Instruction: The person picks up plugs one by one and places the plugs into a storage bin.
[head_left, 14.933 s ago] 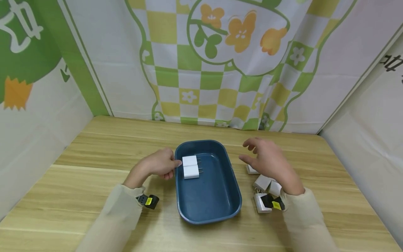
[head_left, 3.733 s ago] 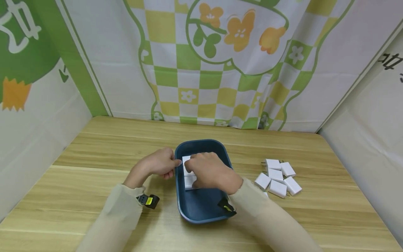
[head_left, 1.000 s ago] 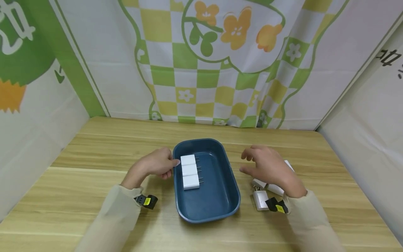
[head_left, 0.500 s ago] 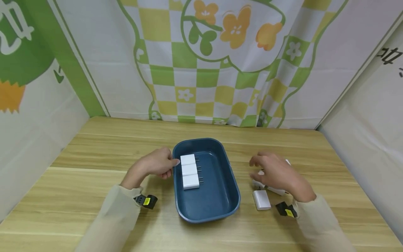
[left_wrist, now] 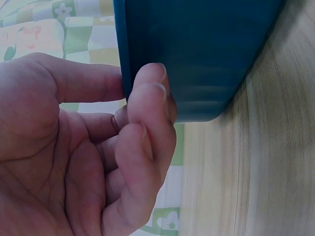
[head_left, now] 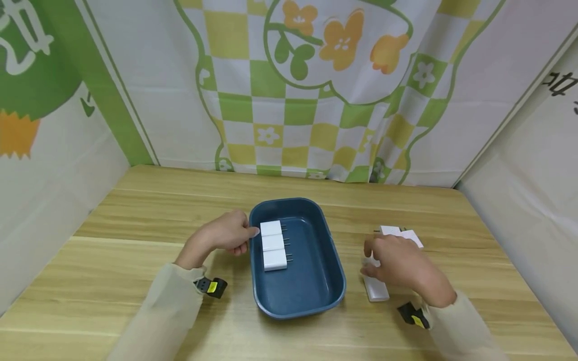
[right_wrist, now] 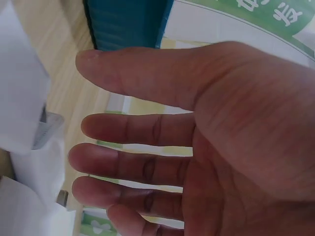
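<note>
A dark blue plastic bin (head_left: 307, 286) stands on the table, with three white plug chargers (head_left: 273, 243) lined up along its left side, prongs pointing right. My left hand (head_left: 228, 233) pinches the bin's left rim, thumb over the edge and curled fingers against the outer wall (left_wrist: 197, 64). To the right of the bin, my right hand (head_left: 404, 260) hovers over a group of loose chargers, fingers and thumb apart. A charger (head_left: 376, 291) shows just below its thumb. In the right wrist view, white chargers (right_wrist: 22, 83) lie beyond the fingertips, and nothing is held.
Two more loose chargers, one (head_left: 389, 230) and another (head_left: 412, 237), show behind my right hand; others are hidden under it. The wooden table (head_left: 158, 210) ends at a checked curtain (head_left: 300, 110), with pale cloth walls on both sides.
Over the last second my right hand has moved right and toward me, down over the loose chargers. Earlier, the row in the bin grew from two to three. My left hand stays on the rim.
</note>
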Tool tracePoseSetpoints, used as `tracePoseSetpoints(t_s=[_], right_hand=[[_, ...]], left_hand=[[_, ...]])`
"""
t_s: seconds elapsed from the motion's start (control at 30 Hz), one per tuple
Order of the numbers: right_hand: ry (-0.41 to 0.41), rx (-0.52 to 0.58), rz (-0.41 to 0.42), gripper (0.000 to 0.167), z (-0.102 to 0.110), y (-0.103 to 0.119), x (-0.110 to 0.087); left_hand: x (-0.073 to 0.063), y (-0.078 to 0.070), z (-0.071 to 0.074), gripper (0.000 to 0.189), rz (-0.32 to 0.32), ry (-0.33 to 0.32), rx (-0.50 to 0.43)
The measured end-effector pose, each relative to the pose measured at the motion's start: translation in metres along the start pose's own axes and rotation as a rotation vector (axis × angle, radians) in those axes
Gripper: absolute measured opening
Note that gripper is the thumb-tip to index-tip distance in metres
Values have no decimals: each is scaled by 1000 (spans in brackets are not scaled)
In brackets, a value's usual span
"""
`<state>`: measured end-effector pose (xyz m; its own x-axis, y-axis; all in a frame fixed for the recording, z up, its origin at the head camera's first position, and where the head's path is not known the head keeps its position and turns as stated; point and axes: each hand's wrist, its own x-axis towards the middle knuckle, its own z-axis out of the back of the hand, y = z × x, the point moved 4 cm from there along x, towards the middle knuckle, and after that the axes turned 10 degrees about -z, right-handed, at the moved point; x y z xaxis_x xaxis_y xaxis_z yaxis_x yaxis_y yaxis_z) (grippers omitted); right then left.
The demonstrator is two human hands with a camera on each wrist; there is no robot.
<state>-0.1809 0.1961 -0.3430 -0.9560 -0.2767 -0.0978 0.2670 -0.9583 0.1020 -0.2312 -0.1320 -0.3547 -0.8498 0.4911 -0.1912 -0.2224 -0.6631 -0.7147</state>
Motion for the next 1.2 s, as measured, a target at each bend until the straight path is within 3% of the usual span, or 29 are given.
tracePoseSetpoints(t_s=[0.37, 0.73, 1.2], right_hand=[[-68, -44, 25, 28, -11, 4, -12], [-38, -74, -1, 34, -18, 10, -16], [-39, -63, 53, 37, -19, 22, -18]], left_hand=[[-1, 0, 1, 43, -1, -2, -8], [0, -1, 1, 42, -8, -3, -6], [1, 0, 0, 42, 0, -3, -3]])
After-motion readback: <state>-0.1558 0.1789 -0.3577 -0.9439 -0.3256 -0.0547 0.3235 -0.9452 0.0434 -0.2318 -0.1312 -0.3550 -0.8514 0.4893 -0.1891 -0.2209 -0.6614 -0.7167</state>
